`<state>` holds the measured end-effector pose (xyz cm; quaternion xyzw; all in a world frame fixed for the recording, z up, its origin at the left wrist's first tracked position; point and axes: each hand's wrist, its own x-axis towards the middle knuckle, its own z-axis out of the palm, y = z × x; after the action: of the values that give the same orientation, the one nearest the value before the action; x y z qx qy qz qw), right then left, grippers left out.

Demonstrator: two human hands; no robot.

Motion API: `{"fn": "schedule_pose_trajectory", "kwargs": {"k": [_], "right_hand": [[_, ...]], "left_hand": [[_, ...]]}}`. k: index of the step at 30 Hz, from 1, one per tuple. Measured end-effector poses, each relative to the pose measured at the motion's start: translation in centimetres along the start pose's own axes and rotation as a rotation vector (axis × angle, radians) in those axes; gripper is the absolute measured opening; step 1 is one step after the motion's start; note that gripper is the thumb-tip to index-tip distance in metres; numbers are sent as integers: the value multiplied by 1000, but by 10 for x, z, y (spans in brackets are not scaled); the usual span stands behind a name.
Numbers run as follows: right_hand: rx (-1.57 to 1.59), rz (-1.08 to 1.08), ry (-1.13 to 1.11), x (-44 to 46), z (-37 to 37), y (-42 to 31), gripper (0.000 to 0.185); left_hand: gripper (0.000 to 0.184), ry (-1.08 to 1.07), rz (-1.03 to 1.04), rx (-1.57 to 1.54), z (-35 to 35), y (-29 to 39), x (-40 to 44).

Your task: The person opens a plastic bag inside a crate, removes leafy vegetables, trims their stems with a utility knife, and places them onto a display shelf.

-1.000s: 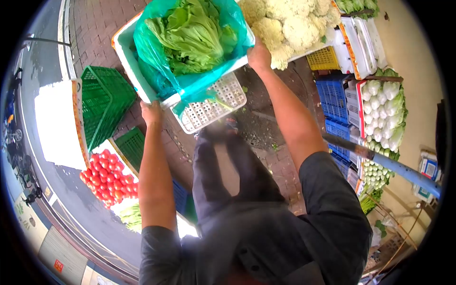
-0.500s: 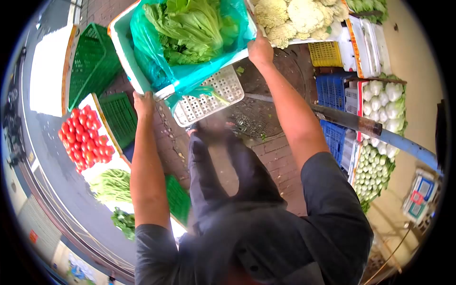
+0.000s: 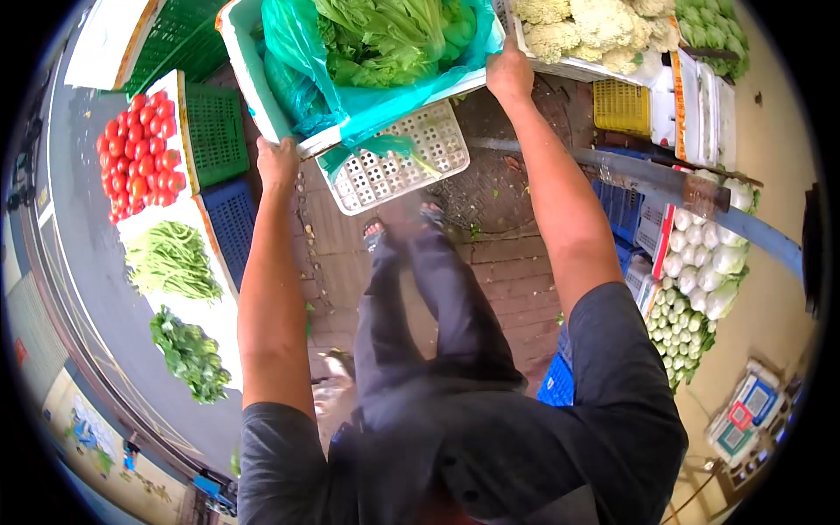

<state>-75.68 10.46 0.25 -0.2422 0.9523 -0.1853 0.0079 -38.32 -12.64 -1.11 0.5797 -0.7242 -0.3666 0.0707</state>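
A white foam box (image 3: 254, 83) lined with a teal plastic bag (image 3: 359, 109) holds leafy green lettuce (image 3: 385, 44). My left hand (image 3: 277, 164) is closed on the box's near left corner. At its near right corner, my right hand (image 3: 510, 74) grips the edge; the fingertips are partly hidden behind the foam. A loose end of the bag hangs over the near rim. Under and nearer than the box is a white perforated crate (image 3: 357, 188); whether it touches the box I cannot tell.
To the left are tomatoes (image 3: 140, 153), green beans (image 3: 175, 262) and leafy greens (image 3: 188, 354) over green and blue crates (image 3: 219, 131). Cauliflower (image 3: 604, 26) stands close by my right hand. A metal pole (image 3: 647, 175) crosses on the right, near white-stemmed vegetables (image 3: 700, 236).
Both hands stay on the foam box, which sits slightly higher and farther right in view. The tomatoes, beans and greens at the left have shifted upward in view. My feet now show more clearly.
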Motion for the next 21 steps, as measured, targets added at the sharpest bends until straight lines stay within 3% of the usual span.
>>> {"fn": "schedule_pose_trajectory", "kwargs": {"k": [10, 15, 21], "right_hand": [[15, -240, -81, -69, -13, 6, 30], [-1, -200, -150, -104, -23, 17, 30], [34, -300, -180, -134, -34, 54, 35]], "left_hand": [[47, 135, -147, -24, -5, -59, -122], [47, 139, -230, -40, -2, -78, -186], [45, 208, -258, -67, 26, -100, -266]]}}
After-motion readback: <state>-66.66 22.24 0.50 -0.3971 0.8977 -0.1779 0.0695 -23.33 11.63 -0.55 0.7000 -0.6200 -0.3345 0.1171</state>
